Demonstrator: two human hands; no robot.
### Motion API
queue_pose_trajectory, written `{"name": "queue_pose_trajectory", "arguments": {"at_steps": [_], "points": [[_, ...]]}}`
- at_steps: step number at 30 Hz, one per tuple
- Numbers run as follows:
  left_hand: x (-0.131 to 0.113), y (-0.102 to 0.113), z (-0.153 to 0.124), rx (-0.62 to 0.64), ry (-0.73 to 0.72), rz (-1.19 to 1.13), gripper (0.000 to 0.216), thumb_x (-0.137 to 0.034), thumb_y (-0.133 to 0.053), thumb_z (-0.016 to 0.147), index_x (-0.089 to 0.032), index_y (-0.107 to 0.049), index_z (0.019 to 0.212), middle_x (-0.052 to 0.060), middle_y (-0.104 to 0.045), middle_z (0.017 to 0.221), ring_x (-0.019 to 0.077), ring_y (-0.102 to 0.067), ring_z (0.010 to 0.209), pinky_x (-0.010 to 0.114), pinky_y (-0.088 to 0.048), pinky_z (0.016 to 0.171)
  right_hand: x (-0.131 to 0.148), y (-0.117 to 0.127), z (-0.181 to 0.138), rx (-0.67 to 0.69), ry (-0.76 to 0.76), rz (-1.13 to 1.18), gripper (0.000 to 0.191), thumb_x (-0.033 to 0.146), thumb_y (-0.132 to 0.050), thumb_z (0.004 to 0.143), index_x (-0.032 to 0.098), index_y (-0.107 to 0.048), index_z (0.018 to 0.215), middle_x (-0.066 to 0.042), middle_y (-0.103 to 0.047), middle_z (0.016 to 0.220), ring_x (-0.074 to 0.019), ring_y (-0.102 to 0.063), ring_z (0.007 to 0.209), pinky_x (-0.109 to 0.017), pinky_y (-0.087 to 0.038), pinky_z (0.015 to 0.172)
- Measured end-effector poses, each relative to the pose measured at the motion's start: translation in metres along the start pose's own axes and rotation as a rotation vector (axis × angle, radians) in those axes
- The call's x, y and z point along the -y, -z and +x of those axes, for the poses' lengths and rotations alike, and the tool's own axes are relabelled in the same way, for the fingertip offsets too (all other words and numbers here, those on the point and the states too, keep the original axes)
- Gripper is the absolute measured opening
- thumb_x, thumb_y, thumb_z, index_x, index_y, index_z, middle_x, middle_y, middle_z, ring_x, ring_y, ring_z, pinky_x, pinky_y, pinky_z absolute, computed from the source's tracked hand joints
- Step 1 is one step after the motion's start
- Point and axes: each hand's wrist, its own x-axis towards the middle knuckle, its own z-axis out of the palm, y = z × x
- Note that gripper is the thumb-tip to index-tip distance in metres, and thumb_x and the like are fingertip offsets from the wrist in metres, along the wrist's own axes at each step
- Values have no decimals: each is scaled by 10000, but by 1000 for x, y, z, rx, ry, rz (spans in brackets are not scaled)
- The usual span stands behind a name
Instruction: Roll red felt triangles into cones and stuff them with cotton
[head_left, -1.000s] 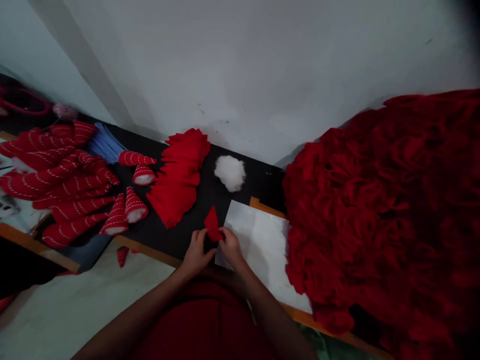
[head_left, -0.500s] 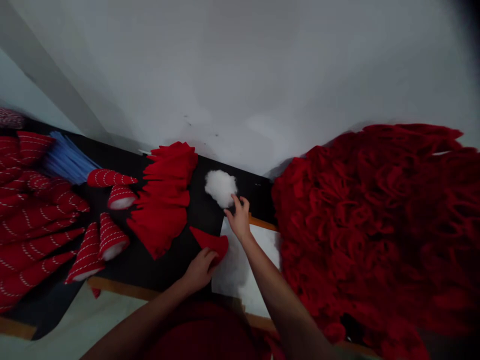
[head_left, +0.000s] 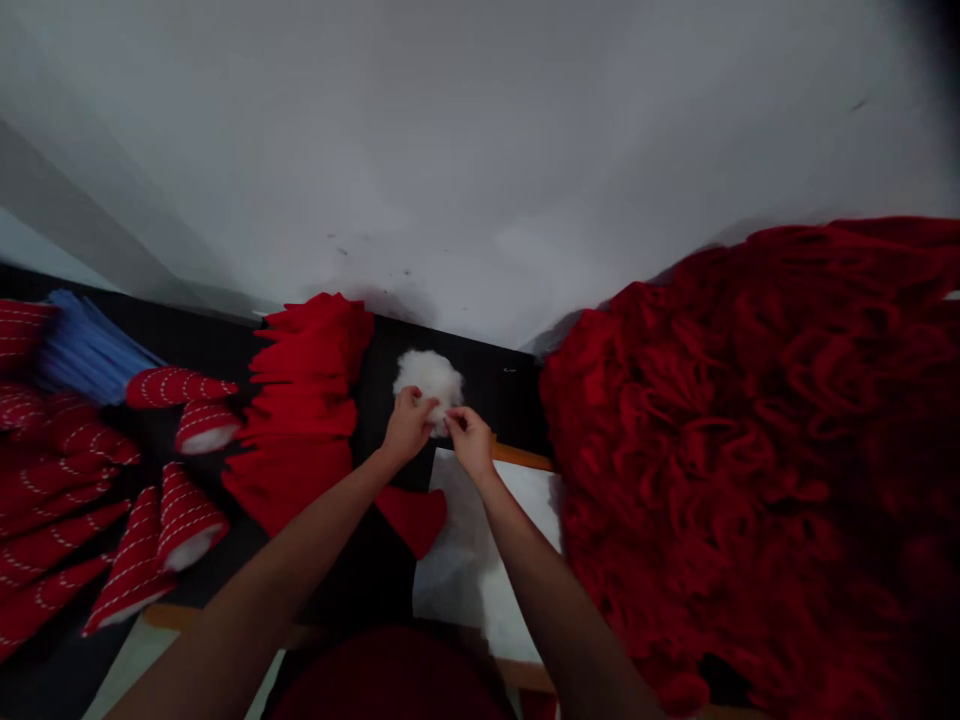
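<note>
A fluffy clump of white stuffing [head_left: 429, 372] lies on the black tabletop near the wall. My left hand [head_left: 409, 425] grips its near edge, the fingers pinched on the fibres. Beside it my right hand [head_left: 471, 438] pinches the stuffing's lower right edge between thumb and fingers. Below both hands a red felt cone piece [head_left: 416, 515] rests flat, partly over a white sheet [head_left: 469, 550], and my left forearm passes close to its left tip.
At left are a stack of red felt pieces [head_left: 304, 400], stuffed striped cones [head_left: 187, 515] and a blue bundle of strips [head_left: 94, 345]. A large heap of red felt pieces [head_left: 735, 450] fills the right side. The grey wall [head_left: 480, 150] bounds the back.
My left hand has let go of the red felt cone piece and moved up to the stuffing. My right hand has closed on the stuffing. The view has shifted slightly.
</note>
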Motion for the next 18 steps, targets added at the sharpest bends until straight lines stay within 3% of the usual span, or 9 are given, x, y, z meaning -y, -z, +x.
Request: {"name": "queue_pose_trajectory", "arguments": {"at_steps": [3, 5, 9, 13, 16, 18], "points": [[1, -9, 1, 3, -7, -20, 333, -120, -473, 712, -176, -539, 1033, 79, -339, 1069, 191, -399, 1011, 323, -410, 851, 1, -1, 2, -15, -50, 95, 266, 231, -556, 681, 174, -584, 939, -47, -606, 908, -151, -548, 761, -264, -448, 695], [-2, -11, 1, 12, -11, -30, 340, -123, -459, 720, -153, -518, 1053, 89, -345, 1068, 177, -416, 994, 300, -417, 838, 3, -4, 4, -23, -105, 191, 254, 210, -582, 640, 188, -603, 892, -40, -604, 905, -161, -541, 794, -279, -435, 741], [-3, -14, 5, 62, -26, -15, 277, -137, -437, 739, -137, -547, 993, 100, -383, 1068, 179, -433, 976, 298, -416, 827, 7, -8, 8, -30, -210, 322, 59, 217, -578, 631, 195, -603, 680, 2, -597, 688, -150, -534, 692, -287, -437, 708], [4, -14, 18, 80, -14, 27, 221, -144, -379, 777, -155, -593, 832, 81, -447, 996, 186, -433, 945, 318, -408, 819, 15, 1, 3, 0, -292, 506, 147, 333, -594, 652, 194, -566, 691, 40, -542, 545, -110, -505, 512, -244, -446, 522], [3, -5, 24, 35, 25, 62, 236, -168, -435, 764, -166, -577, 953, 101, -416, 1088, 223, -401, 1012, 357, -382, 849, 19, 20, -10, -24, -328, 661, 191, 373, -594, 664, 206, -534, 736, 35, -575, 626, -98, -545, 552, -239, -477, 542], [-7, 3, 17, -35, 58, 97, 392, -214, -531, 724, -171, -502, 1112, 135, -340, 1195, 283, -344, 1092, 417, -339, 888, 18, 37, -23, -58, -397, 833, 196, 339, -641, 633, 215, -531, 738, 44, -580, 644, -89, -560, 576, -238, -493, 582]]}}
